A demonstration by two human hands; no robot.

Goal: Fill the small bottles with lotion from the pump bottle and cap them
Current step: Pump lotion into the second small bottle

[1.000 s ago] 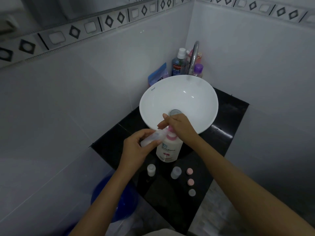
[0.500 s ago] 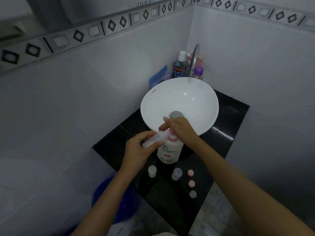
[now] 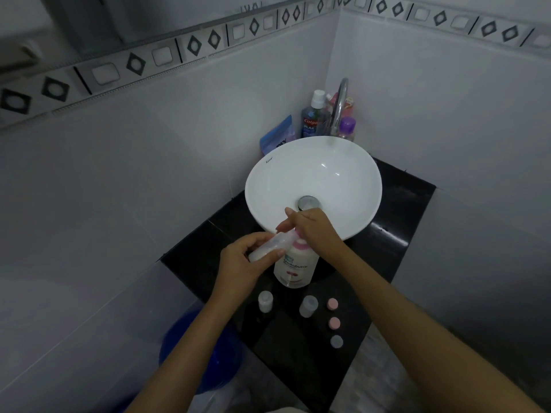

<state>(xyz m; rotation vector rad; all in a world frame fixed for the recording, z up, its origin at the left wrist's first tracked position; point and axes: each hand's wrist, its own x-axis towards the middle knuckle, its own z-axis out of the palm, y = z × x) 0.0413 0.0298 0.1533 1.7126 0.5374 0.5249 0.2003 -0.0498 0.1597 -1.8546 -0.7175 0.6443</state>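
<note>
A white pump bottle (image 3: 296, 265) with a pink pump stands on the black counter (image 3: 390, 222) in front of the basin. My right hand (image 3: 313, 229) lies flat on the pump head, which it hides. My left hand (image 3: 246, 260) holds a small clear bottle (image 3: 269, 245), tilted, its mouth up against the pump spout. Two more small clear bottles (image 3: 265, 301) (image 3: 308, 306) stand upright nearer to me. To their right lie three loose caps in a row: two pink (image 3: 332, 304) (image 3: 334, 323) and one pale (image 3: 336, 341).
A round white basin (image 3: 313, 165) sits behind the pump bottle, with a chrome tap (image 3: 340, 105). A mouthwash bottle (image 3: 311, 117), a purple-capped bottle (image 3: 346, 128) and a blue pouch (image 3: 277, 135) crowd the corner. A blue bucket (image 3: 205, 353) stands below left of the counter. White tiled walls close both sides.
Both hands stay at the pump bottle in nearly the same pose. The view has shifted slightly; nothing on the counter has moved.
</note>
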